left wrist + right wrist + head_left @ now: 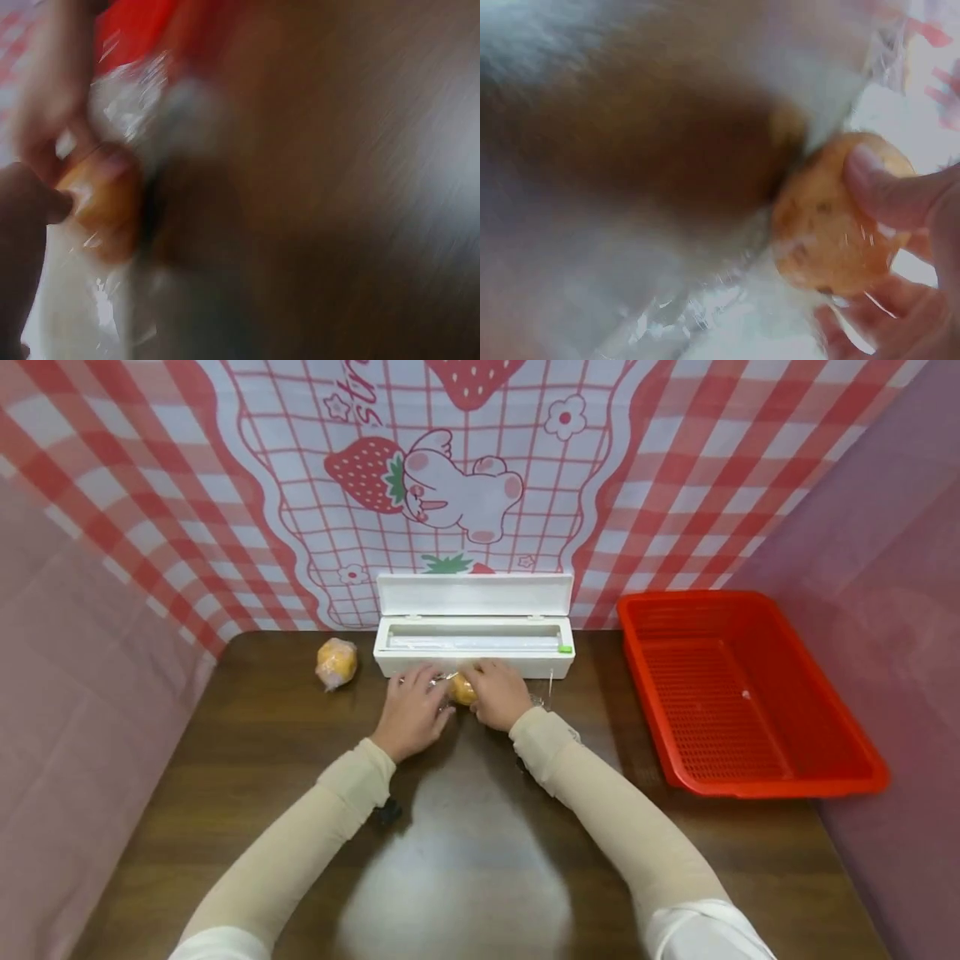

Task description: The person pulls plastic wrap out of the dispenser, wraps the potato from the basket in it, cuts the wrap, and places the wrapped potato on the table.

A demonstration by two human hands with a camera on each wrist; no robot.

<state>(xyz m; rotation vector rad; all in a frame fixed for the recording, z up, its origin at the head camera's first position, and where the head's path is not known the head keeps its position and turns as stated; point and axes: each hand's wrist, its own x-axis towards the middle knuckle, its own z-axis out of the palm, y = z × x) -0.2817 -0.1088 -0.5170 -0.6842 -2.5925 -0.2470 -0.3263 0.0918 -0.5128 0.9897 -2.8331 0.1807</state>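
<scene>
In the head view my right hand (498,693) grips an orange (463,690), a round fruit with brown specks in clear plastic wrap. Its thumb lies across the skin of the orange (840,217) in the right wrist view, other fingers curling beneath. Just left, my left hand (412,710) is at the clear film, its fingers spread and thumb apart; the left wrist view, badly blurred, has its thumb right at the fruit. Crinkled film (705,307) spreads around the orange. Directly behind both hands stands a white cling film box (476,664), lid up, with a roll inside.
A second wrapped orange (336,662) sits on the brown table (262,802), left of the box. To the right stands a red plastic basket (712,710) with a small white speck inside. A red checked strawberry cloth (457,485) hangs behind the table.
</scene>
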